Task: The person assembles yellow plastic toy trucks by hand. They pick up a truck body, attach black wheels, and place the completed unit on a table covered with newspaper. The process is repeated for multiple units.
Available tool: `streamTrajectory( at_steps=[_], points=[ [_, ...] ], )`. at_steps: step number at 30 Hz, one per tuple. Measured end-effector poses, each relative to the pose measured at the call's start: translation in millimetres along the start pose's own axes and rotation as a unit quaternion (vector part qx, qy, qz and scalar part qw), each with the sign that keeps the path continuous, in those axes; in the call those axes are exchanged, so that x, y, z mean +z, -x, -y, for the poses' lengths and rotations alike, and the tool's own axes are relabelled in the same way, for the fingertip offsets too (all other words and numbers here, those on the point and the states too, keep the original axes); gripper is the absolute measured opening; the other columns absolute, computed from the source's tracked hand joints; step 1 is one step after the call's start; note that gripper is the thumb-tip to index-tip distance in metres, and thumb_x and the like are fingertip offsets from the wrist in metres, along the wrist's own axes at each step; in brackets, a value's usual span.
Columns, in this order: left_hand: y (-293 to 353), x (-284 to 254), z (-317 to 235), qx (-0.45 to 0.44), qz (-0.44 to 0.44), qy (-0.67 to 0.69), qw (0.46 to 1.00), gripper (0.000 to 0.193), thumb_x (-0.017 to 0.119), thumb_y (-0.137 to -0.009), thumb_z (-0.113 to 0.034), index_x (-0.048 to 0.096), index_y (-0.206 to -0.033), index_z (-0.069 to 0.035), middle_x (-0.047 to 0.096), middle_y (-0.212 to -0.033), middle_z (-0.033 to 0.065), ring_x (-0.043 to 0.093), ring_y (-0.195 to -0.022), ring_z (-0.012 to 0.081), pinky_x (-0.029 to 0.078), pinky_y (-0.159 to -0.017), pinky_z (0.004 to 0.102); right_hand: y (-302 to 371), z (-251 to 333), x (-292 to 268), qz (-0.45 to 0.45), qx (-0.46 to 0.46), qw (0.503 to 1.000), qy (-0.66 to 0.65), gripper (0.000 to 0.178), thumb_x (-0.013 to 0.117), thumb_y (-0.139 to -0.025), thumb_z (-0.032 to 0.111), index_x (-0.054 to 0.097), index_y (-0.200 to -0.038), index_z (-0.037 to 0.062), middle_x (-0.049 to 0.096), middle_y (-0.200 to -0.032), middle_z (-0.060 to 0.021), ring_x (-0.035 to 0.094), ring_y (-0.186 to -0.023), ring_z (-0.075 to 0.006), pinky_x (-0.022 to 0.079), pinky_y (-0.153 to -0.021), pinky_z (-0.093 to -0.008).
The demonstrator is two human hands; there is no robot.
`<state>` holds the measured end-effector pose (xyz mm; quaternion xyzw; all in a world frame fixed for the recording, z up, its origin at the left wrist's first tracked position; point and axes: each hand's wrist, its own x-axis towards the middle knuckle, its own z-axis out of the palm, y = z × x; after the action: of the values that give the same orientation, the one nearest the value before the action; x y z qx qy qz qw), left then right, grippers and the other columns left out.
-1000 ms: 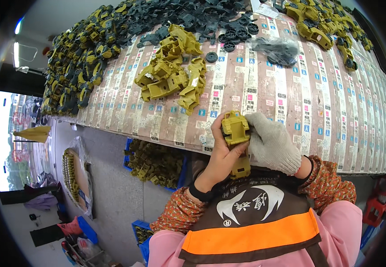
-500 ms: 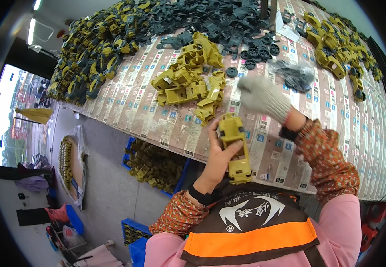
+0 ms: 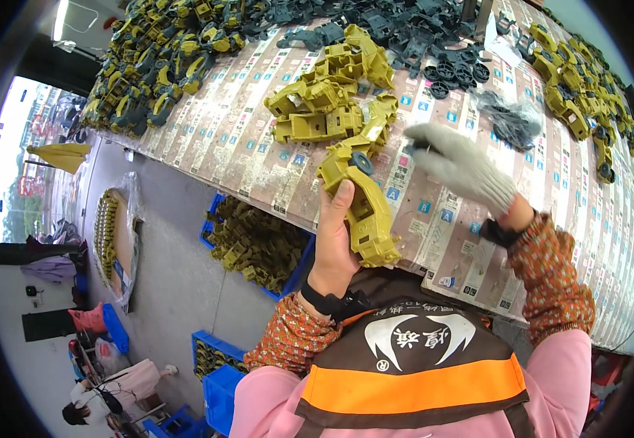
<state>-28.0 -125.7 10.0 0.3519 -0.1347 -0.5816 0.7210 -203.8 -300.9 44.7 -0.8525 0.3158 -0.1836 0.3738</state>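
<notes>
The yellow car body (image 3: 372, 220) hides most fingers of the left hand (image 3: 334, 252); beyond it the view's upper edge cuts off the dark parts pile (image 3: 421, 28), and whether the gloved right hand (image 3: 464, 166), right of that body, grips anything is unclear.

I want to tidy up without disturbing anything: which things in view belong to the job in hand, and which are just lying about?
Likely in the job:
- yellow car body, in the left hand
- dark wheel on that body
- yellow shells
- loose wheels

Probably just lying about:
- white paper
- purple cloth
</notes>
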Motion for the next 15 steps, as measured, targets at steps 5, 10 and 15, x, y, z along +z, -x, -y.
streamTrajectory(
  at_steps=[5,10,15],
  points=[
    [0,18,5,0.037,-0.012,-0.011,0.999,0.038,0.062,-0.109,-0.035,0.052,-0.141,-0.016,0.067,-0.115,0.0024,0.07,-0.099,0.0154,0.062,-0.083,0.0339,74,47,4,0.105,0.136,0.934,-0.313,0.044,0.058,-0.105,0.015,0.056,-0.145,-0.0025,0.064,-0.121,-0.006,0.065,-0.101,-0.0137,0.055,-0.093,-0.0319],
    [4,26,10,0.067,-0.01,-0.029,0.997,0.041,0.066,-0.107,-0.026,0.043,-0.14,-0.016,0.06,-0.115,0.0033,0.068,-0.096,0.0156,0.064,-0.078,0.035,106,51,20,0.065,0.155,0.89,-0.423,0.047,0.059,-0.103,0.016,0.055,-0.146,-0.0035,0.065,-0.127,-0.0099,0.067,-0.106,-0.0169,0.056,-0.097,-0.0341],
    [8,30,19,0.156,-0.056,-0.094,0.982,0.038,0.066,-0.107,-0.027,0.049,-0.138,-0.013,0.065,-0.116,0.0036,0.069,-0.097,0.0162,0.062,-0.079,0.0346,117,53,27,0.053,0.154,0.902,-0.401,0.048,0.059,-0.103,0.014,0.054,-0.147,-0.0047,0.067,-0.127,-0.0099,0.067,-0.11,-0.0172,0.056,-0.095,-0.0328]
  ],
)
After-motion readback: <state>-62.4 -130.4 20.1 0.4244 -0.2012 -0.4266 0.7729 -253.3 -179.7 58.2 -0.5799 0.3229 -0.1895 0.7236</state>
